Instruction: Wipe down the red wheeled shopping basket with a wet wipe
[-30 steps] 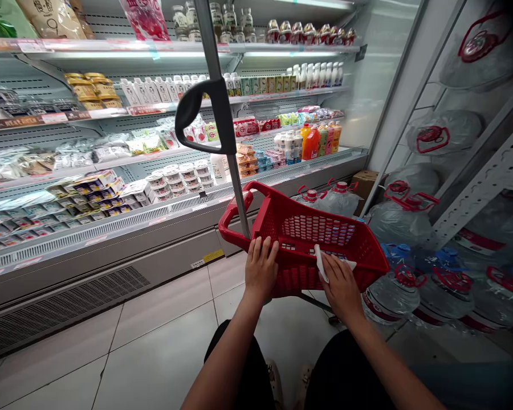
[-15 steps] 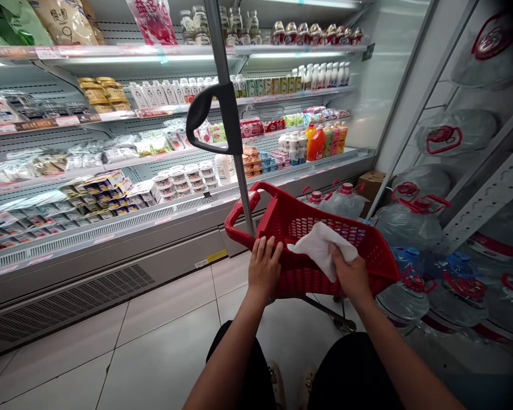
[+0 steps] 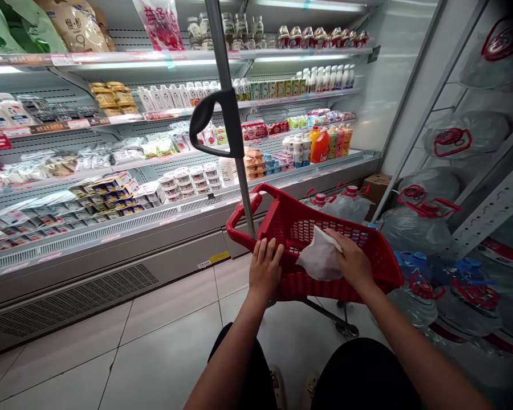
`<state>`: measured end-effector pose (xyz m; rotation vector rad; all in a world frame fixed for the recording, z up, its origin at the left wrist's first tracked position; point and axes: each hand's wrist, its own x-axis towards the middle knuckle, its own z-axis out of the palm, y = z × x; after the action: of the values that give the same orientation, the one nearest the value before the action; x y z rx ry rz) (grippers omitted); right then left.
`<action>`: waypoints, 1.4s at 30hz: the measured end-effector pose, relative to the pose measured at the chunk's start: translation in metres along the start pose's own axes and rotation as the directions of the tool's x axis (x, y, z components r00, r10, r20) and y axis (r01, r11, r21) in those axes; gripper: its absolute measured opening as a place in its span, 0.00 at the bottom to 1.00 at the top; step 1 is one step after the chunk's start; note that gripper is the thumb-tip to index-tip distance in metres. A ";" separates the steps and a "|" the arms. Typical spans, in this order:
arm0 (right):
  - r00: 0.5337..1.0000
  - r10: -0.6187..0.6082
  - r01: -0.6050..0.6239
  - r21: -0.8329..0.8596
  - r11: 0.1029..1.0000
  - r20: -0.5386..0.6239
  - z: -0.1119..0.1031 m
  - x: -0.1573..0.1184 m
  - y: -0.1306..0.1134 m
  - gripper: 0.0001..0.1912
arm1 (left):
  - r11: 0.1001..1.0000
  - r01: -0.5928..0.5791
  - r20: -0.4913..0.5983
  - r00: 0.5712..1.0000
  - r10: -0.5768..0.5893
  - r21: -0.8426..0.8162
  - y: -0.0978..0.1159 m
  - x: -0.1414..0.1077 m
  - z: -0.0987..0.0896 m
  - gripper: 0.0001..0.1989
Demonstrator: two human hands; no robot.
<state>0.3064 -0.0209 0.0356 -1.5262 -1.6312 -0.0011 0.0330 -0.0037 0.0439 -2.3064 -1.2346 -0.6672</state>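
The red plastic shopping basket [image 3: 273, 222] stands in front of me on a wheeled metal frame, with a grey pole and black handle [image 3: 214, 122] rising at its left end. My left hand [image 3: 265, 267] grips the near rim, its fingers hooked over the edge. A white cloth [image 3: 320, 256] is held by my right hand [image 3: 354, 263], closed on its right side. The cloth lies over the near rim and hangs against the outer side wall. My right fingertips are partly hidden behind it.
An open refrigerated display [image 3: 175, 225] with cartons, bottles and tubs runs along the far side. Large water bottles [image 3: 414, 302] with red handles crowd the right, close to the basket. A cardboard box [image 3: 378, 188] sits behind it. Tiled floor [image 3: 162, 341] lies below.
My right hand has moved the cloth from above the basket's opening onto the near rim and outer side. My left hand keeps its place on the rim. The view has shifted slightly.
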 end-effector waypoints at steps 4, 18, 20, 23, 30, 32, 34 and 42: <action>0.949 -0.306 0.314 -0.130 0.941 0.080 0.018 -0.032 -0.013 0.38 | 1.000 0.019 -0.005 1.000 -0.019 -0.006 -0.001 -0.001 -0.001 0.32; 0.902 -0.409 0.431 -0.341 0.835 0.138 0.050 -0.057 -0.018 0.41 | 1.000 0.009 0.009 1.000 -0.009 -0.019 -0.004 -0.004 -0.007 0.32; 0.894 -0.428 0.447 -0.318 0.836 0.133 0.042 -0.060 -0.004 0.42 | 1.000 0.001 0.009 1.000 -0.001 -0.019 -0.006 -0.004 -0.006 0.33; 0.926 -0.368 0.373 -0.319 0.871 0.079 0.021 -0.071 0.022 0.40 | 1.000 0.015 0.002 1.000 -0.015 -0.023 -0.007 -0.005 -0.004 0.33; 0.986 -0.143 0.100 -0.388 0.916 -0.084 0.014 -0.091 0.029 0.35 | 0.997 0.056 0.001 0.998 -0.056 -0.046 -0.002 -0.006 -0.004 0.32; 0.980 -0.192 0.165 -0.357 0.920 -0.042 0.035 -0.084 0.003 0.37 | 0.997 0.059 0.008 0.998 -0.058 -0.045 0.001 -0.006 -0.005 0.32; 0.972 -0.236 0.221 -0.309 0.925 -0.010 0.059 -0.071 -0.030 0.39 | 0.998 0.060 0.011 0.998 -0.059 -0.034 0.003 -0.006 -0.006 0.34; 0.926 -0.377 0.376 -0.172 0.911 0.029 0.095 -0.038 -0.094 0.42 | 1.000 0.013 -0.033 0.999 -0.012 0.026 -0.008 -0.008 -0.005 0.42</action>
<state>0.1710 -0.0234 0.0057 -1.3102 -1.9402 -0.3675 0.0211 -0.0074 0.0439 -2.2595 -1.2364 -0.6862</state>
